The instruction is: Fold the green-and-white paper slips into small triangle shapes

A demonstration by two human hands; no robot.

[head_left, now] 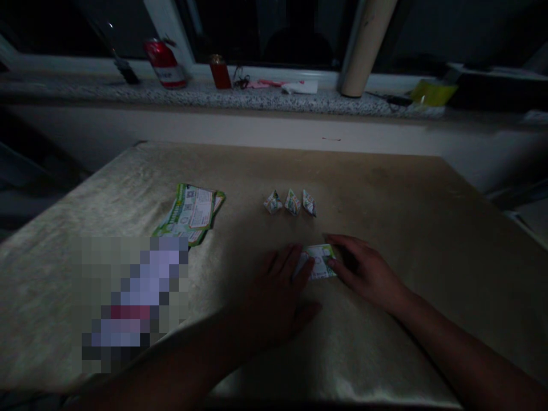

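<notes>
A small green-and-white paper slip (319,262) lies flat on the beige table (385,194), partly folded. My left hand (276,297) rests flat on the table, fingers stretched out, fingertips pressing the slip's left end. My right hand (363,271) has its fingers curled and pinches the slip's right edge. Three small folded paper pieces (291,202) sit in a row just beyond the hands. A stack of green-and-white printed leaflets (190,214) lies to the left.
A blurred-out patch (132,302) covers something on the table's left front. Behind the table, a stone sill (257,100) holds a red can (165,63), a small red container (220,71), a cardboard tube (366,45) and a yellow object (432,92). The scene is dim.
</notes>
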